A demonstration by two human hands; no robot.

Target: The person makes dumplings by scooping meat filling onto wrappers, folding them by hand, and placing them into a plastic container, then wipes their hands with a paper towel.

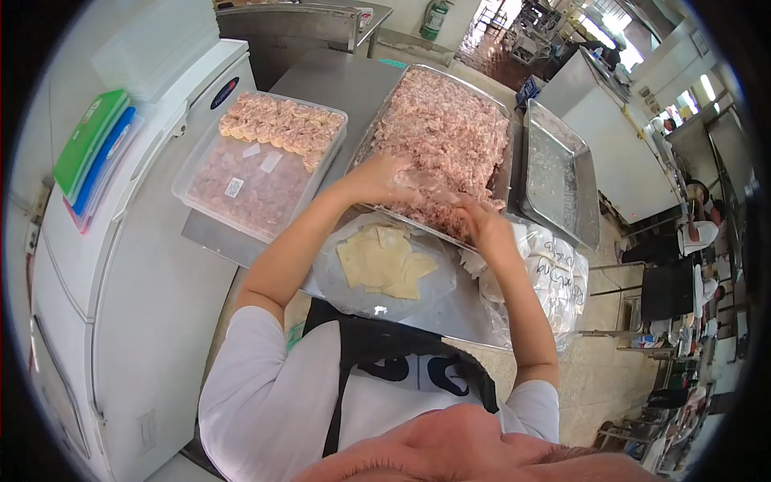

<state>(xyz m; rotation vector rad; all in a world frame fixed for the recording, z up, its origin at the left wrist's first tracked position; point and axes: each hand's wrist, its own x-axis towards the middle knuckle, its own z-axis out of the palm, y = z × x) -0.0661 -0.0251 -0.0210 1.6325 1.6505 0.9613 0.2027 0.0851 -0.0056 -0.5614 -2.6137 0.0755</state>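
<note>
A deep metal tray [371, 128] holds a heap of pink ground meat [442, 112]. Both hands are at its near end. My left hand [388, 181] lies against the meat; its fingers are blurred and partly covered with it. From the right, my right hand [486, 225] curls its fingers into the meat near the tray's front edge. Just below the tray, thin pale dough wrappers [381, 261] are spread in an overlapping pile on a clear plastic sheet [438, 296]. To the left, a clear plastic container [341, 140] has rows of filled dumplings [277, 120] at its far end.
Plastic-wrapped white packs [554, 273] with handwriting sit at the table's right. Beside the meat tray rests another metal tray [554, 173] with residue. A white freezer [144, 265] borders the left, bearing coloured lids [100, 149]. People work in the background at right.
</note>
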